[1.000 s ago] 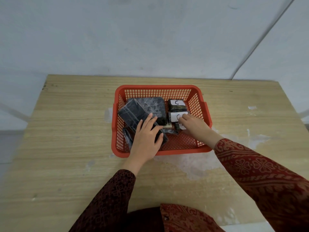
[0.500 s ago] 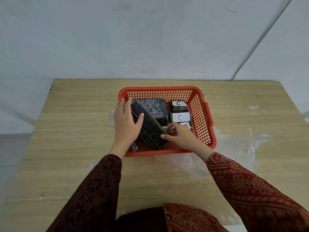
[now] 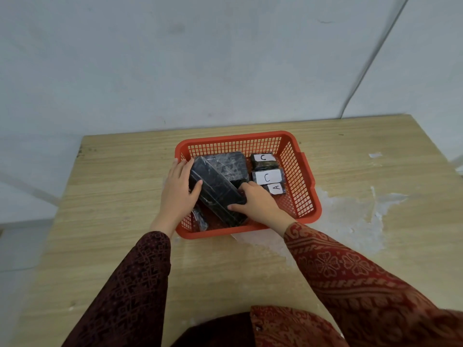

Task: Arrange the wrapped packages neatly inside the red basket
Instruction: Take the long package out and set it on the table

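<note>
A red mesh basket (image 3: 300, 171) stands on the wooden table. Inside it, a long black wrapped package (image 3: 218, 191) lies tilted on edge, diagonally across the left half. My left hand (image 3: 179, 196) grips its left side with the thumb on top. My right hand (image 3: 255, 202) holds its near right end. A second large black package (image 3: 235, 162) lies flat behind it. On the right side sit two small packages with white labels marked C (image 3: 263, 157) (image 3: 267, 176) and one marked A (image 3: 275, 188). Another dark package (image 3: 200, 219) shows at the basket's front left corner.
The wooden table (image 3: 112, 196) has white paint stains (image 3: 350, 216) to the right of the basket. A pale wall rises right behind the table's far edge, and a thin cable (image 3: 370, 66) runs down it.
My left hand moved from on top of the long package to its left side, and my right hand left the labelled packages to hold its near end. The package now stands tilted on edge.
</note>
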